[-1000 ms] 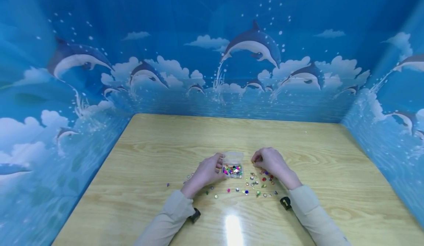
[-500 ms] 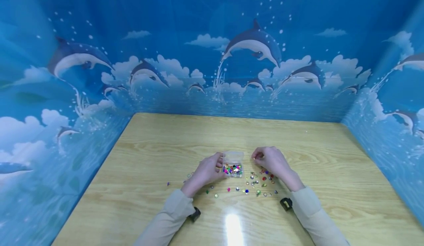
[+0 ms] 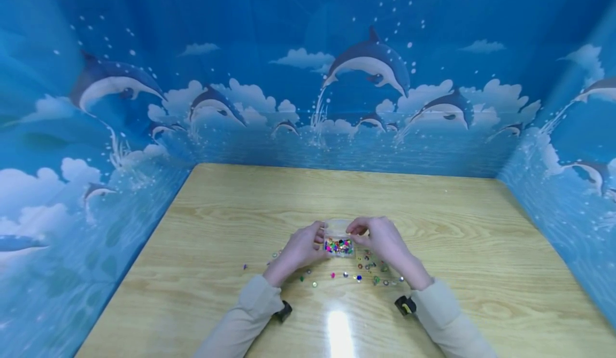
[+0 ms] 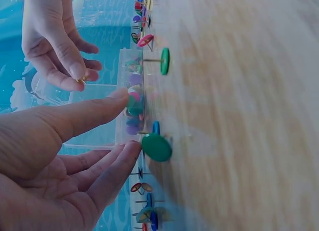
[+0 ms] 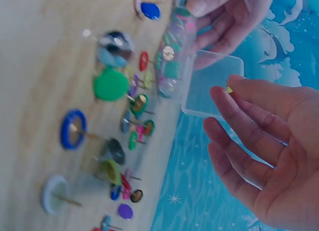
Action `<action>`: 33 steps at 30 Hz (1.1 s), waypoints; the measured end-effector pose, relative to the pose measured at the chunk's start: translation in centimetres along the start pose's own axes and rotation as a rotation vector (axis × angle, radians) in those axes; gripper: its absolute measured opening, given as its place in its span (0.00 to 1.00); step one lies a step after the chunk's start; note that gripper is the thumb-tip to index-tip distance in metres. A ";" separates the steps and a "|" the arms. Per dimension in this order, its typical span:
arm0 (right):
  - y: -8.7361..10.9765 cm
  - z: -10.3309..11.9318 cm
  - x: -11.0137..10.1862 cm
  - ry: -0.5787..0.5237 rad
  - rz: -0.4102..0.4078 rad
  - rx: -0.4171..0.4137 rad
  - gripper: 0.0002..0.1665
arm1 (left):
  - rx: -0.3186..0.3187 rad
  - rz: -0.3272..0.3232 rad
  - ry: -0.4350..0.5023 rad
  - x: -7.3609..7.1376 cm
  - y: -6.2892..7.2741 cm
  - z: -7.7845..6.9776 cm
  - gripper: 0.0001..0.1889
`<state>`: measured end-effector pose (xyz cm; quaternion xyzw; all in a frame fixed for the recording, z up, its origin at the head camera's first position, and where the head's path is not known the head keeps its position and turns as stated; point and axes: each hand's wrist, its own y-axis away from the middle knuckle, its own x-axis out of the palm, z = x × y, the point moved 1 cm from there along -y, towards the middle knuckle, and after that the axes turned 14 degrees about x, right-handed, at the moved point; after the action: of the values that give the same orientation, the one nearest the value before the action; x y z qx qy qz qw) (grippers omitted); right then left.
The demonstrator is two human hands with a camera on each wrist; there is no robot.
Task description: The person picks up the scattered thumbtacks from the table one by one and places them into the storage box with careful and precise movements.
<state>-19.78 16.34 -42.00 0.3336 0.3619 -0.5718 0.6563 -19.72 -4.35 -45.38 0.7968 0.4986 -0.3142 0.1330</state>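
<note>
Wood table: left hand steadies clear box with thumb and fingers; right hand pinches a pushpin directly above box opening.

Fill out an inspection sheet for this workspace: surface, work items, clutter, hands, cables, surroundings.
Surface: wooden table with a lamp glare near the front edge.
Work items: small clear box with its lid open, holding coloured thumbtacks.
Clutter: loose thumbtacks scattered in front of and beside the box.
Hands: left hand holds the box's side with thumb and fingers; right hand pinches a small gold tack above the open box.
Cables: nothing seen.
Surroundings: blue dolphin backdrop on three sides.
</note>
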 end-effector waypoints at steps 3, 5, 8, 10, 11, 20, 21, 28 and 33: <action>0.2 0.0 0.5 -0.011 0.023 0.011 0.07 | 0.004 0.004 -0.001 0.1 -0.1 0.1 0.40; 0.3 0.0 0.7 -0.018 0.033 0.010 0.06 | 0.006 0.007 -0.001 0.1 -0.1 0.1 0.40; 0.4 -0.2 1.0 -0.024 0.035 -0.002 0.07 | 0.011 0.011 -0.003 0.1 -0.1 0.2 0.40; 0.4 -0.2 1.1 -0.029 0.031 -0.009 0.08 | 0.011 0.012 -0.003 0.1 -0.1 0.2 0.40; 0.4 -0.3 1.1 -0.031 0.029 -0.008 0.09 | 0.011 0.013 -0.003 0.1 0.0 0.2 0.39; 0.4 -0.7 0.2 -0.032 -0.023 0.036 0.09 | 0.000 0.009 0.004 0.1 0.0 0.1 0.40; 0.3 -0.8 0.0 -0.030 -0.036 0.033 0.08 | 0.000 0.007 0.004 0.1 0.0 0.1 0.40; 0.1 -1.9 -1.9 -0.020 -0.111 0.061 0.05 | -0.001 0.005 0.006 0.0 0.0 0.0 0.40; -0.1 -3.0 -2.7 0.027 -0.128 0.091 0.06 | -0.006 0.005 0.010 0.0 0.1 0.0 0.40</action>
<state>-20.36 20.25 -41.25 0.3469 0.3647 -0.6239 0.5978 -19.68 -4.40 -45.37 0.7994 0.4980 -0.3082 0.1336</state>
